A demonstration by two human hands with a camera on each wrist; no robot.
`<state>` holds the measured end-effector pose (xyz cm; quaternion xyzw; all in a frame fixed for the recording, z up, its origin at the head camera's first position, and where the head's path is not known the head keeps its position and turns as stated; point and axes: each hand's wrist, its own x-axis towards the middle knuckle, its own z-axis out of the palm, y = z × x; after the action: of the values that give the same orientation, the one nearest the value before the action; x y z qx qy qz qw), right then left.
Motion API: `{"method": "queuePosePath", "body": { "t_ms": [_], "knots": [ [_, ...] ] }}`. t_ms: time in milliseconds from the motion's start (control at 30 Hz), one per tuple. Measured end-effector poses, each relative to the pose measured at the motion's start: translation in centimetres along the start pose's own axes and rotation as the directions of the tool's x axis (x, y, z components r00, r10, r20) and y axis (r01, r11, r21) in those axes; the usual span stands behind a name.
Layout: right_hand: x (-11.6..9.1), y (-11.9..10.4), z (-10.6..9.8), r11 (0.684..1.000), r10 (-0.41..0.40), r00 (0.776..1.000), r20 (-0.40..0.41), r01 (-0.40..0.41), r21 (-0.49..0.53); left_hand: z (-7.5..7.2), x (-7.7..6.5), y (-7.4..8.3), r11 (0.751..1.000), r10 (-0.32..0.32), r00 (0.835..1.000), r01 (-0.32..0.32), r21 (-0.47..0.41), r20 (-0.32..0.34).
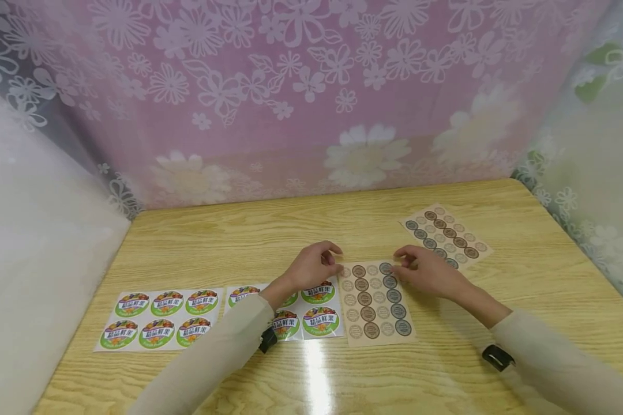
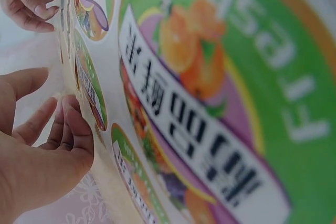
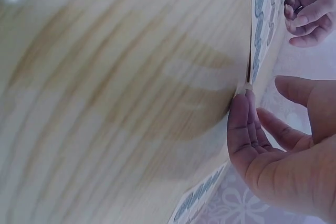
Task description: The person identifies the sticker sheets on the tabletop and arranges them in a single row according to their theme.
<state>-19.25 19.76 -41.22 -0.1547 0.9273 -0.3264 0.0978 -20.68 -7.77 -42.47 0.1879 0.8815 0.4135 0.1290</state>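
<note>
A tan sheet of round stickers (image 1: pixel 376 305) lies flat on the table, in columns of brown, pale and grey-blue. At its top left corner is my left hand (image 1: pixel 314 266), fingers bent and fingertips right at the edge. My right hand (image 1: pixel 428 271) is at the top right corner, its lowest fingertips touching the edge; the upper digit stands apart. Under my left forearm, a white sheet of fruit labels (image 1: pixel 322 334) borders the tan sheet. The left wrist view shows these green labels (image 2: pixel 283 77) close up; in the right wrist view, fingertips meet the sheet's corner (image 3: pixel 255 69).
Another white sheet of fruit labels (image 1: pixel 158 320) lies farther left. A second tan sticker sheet (image 1: pixel 446 233) lies angled at the back right, beyond my right hand. Flowered pink cloth (image 1: pixel 291 115) hangs behind the wooden table (image 1: pixel 213 242); pale cloth hangs at both sides.
</note>
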Motion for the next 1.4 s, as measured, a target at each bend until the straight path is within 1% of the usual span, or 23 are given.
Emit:
{"method": "queuePosePath", "body": {
  "t_ms": [133, 200, 400, 600, 733, 867, 1033, 1200, 1400],
  "knots": [
    [-0.5, 0.4, -1.1, 1.0, -0.024, 0.999, 0.027, 0.024, 0.01, -0.3, -0.3, 0.4, 0.999, 0.007, 0.999, -0.008, -0.033, -0.034],
    [-0.8, 0.7, -1.7, 0.998, -0.055, 0.998, 0.032, 0.055, -0.011, -0.4, -0.4, 0.7, 0.999, 0.004, 0.999, -0.006, -0.04, -0.049],
    [-1.2, 2.2, -3.4, 0.985, -0.145, 0.989, 0.027, 0.147, -0.092, -0.6, -0.5, 1.4, 0.999, 0.007, 0.997, -0.011, -0.052, -0.073],
    [-1.0, 3.6, -5.4, 0.963, -0.178, 0.983, 0.044, 0.184, -0.198, -0.5, -0.1, 1.8, 0.999, 0.022, 0.996, -0.026, -0.043, -0.081],
    [-0.4, 4.6, -6.5, 0.95, -0.191, 0.98, 0.063, 0.2, -0.241, -0.4, 0.3, 2.2, 0.999, 0.018, 0.997, -0.021, -0.047, -0.078],
    [0.1, 6.0, -7.1, 0.948, -0.203, 0.977, 0.067, 0.213, -0.236, -0.2, 0.6, 2.6, 0.998, 0.016, 0.997, -0.02, -0.056, -0.074],
    [0.5, 7.6, -7.8, 0.951, -0.198, 0.979, 0.042, 0.202, -0.233, 0.0, 1.1, 3.3, 0.998, 0.03, 0.997, -0.034, -0.054, -0.068],
    [0.8, 8.8, -8.7, 0.952, -0.159, 0.986, 0.047, 0.166, -0.256, 0.5, 2.2, 3.9, 0.998, 0.042, 0.997, -0.044, -0.04, -0.064],
    [1.1, 10.1, -9.6, 0.95, -0.152, 0.987, 0.055, 0.161, -0.267, 1.3, 3.4, 4.9, 0.998, 0.041, 0.997, -0.044, -0.039, -0.07]
  ]
}}
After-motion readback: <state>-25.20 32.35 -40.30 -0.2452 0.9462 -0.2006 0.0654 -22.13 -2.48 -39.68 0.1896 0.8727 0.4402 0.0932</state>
